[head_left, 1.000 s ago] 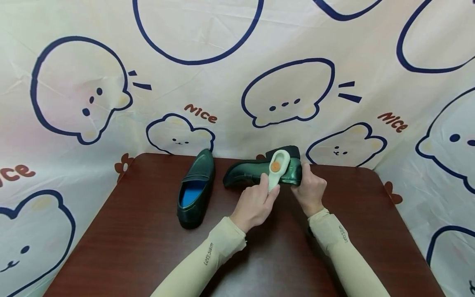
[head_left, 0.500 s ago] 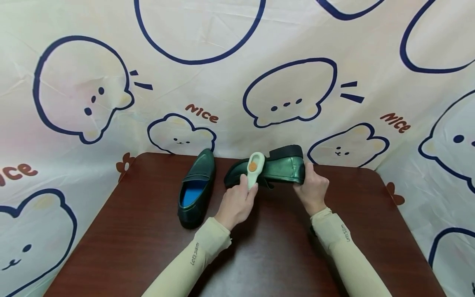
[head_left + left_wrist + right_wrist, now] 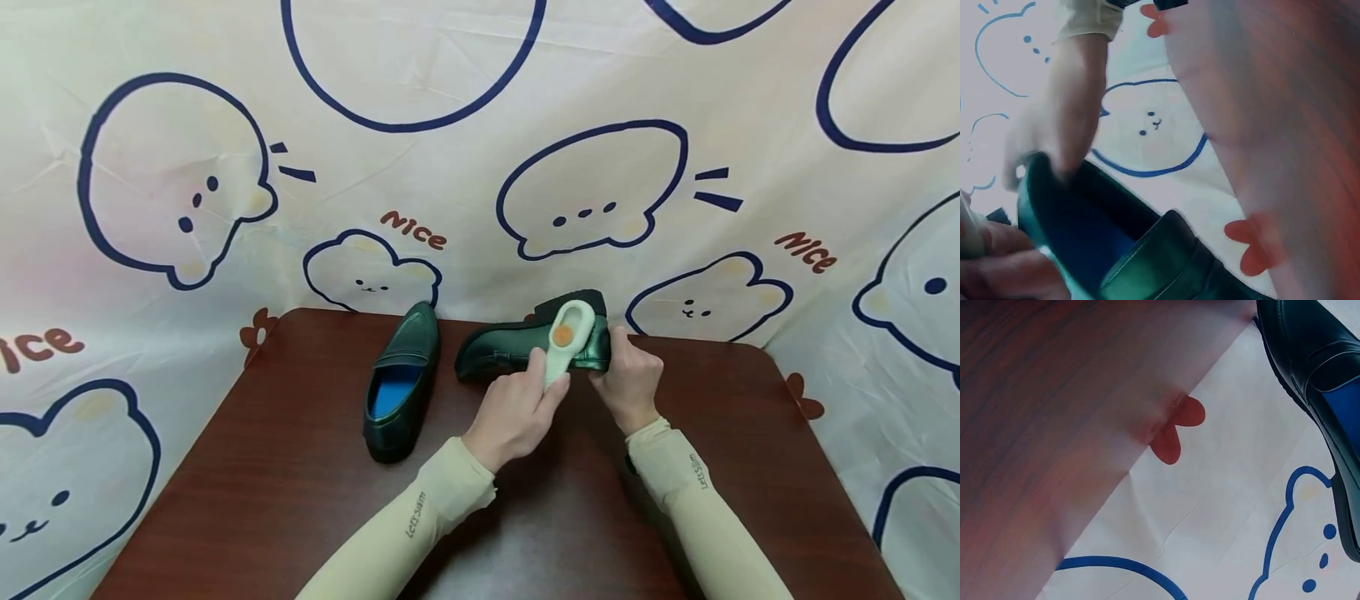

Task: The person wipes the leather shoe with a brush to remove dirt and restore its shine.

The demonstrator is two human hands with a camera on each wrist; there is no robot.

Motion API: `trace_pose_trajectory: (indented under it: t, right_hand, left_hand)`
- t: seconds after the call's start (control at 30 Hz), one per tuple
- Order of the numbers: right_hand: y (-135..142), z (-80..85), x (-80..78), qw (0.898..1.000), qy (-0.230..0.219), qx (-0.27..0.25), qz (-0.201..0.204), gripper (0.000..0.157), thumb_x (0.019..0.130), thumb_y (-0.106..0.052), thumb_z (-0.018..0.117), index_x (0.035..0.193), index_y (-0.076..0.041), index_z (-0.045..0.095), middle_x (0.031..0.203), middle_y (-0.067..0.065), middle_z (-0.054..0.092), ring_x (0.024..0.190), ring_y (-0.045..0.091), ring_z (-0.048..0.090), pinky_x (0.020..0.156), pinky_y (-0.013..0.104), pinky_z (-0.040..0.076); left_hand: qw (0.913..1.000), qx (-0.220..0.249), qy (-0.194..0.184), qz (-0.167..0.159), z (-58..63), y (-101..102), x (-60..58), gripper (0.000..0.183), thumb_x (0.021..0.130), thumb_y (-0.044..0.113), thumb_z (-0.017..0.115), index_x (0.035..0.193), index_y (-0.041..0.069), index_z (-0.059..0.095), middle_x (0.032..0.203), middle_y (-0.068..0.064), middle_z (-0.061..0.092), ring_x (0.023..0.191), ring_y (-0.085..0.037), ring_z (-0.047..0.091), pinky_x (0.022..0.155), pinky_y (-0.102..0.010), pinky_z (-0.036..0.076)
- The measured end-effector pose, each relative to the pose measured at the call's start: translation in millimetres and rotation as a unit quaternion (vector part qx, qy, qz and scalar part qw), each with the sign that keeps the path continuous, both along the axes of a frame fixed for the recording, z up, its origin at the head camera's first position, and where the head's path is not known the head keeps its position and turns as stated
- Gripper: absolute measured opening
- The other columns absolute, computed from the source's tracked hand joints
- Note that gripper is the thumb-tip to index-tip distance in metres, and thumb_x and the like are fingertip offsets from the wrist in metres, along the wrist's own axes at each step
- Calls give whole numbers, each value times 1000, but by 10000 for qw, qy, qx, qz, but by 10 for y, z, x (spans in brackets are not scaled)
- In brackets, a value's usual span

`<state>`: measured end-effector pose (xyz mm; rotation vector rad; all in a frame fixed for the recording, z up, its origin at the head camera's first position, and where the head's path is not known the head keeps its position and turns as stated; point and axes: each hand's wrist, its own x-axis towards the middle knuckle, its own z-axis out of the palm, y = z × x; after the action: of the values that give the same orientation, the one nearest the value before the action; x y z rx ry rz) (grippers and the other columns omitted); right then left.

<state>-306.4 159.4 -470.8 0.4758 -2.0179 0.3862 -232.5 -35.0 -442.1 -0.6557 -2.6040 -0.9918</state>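
My left hand [image 3: 517,417] holds a pale green, brush-shaped tool [image 3: 558,367] with a rounded head and an orange button. Its head lies over the side of a dark green loafer [image 3: 498,346] near the heel, and its underside is hidden. That loafer is tipped on its side, toe pointing left, black sole toward the backdrop. My right hand [image 3: 630,379] grips it at the heel. In the left wrist view the loafer's blue lining [image 3: 1091,237] shows, with the right hand [image 3: 1060,125] blurred at its heel end. The right wrist view shows no hand.
A matching loafer [image 3: 405,412] stands upright to the left, toe toward the backdrop, blue insole showing. The brown wooden table [image 3: 285,467] ends at a white cartoon-printed backdrop [image 3: 465,183], which rises behind and along both sides.
My left hand moves the tool left toward the loafer's toe, then back right to near the heel. The right hand keeps its grip; the loafer tilts slightly. The other loafer stays put.
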Motion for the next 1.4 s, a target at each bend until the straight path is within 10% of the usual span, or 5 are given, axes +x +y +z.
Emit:
trace_pose_trajectory:
  t: [0.53, 1.03, 1.4]
  right_hand:
    - [155, -131, -70, 9986, -467, -245, -72, 55, 61, -3, 74, 111, 3, 53, 76, 21, 66, 46, 29, 57, 39, 42, 39]
    - [147, -143, -113, 9949, -935, -287, -245, 57, 63, 4, 69, 117, 5, 51, 82, 25, 68, 45, 30, 54, 40, 42, 38]
    - [187, -198, -130, 9934, -1097, -301, -155, 57, 62, 9, 65, 116, 6, 48, 81, 25, 67, 44, 30, 51, 39, 40, 36]
  left_hand:
    - [9951, 66, -723, 678, -333, -250, -146, 43, 101, 53, 26, 102, 12, 39, 63, -3, 44, 46, -15, 42, 44, -28, 35]
    - [9967, -332, 222, 710, -310, -183, -37, 43, 102, 51, 28, 101, 9, 40, 54, 3, 40, 39, -10, 36, 38, -25, 30]
    - [9858, -881, -103, 1425, -575, -213, -134, 39, 103, 44, 31, 103, 6, 40, 54, 2, 43, 38, -13, 38, 39, -27, 33]
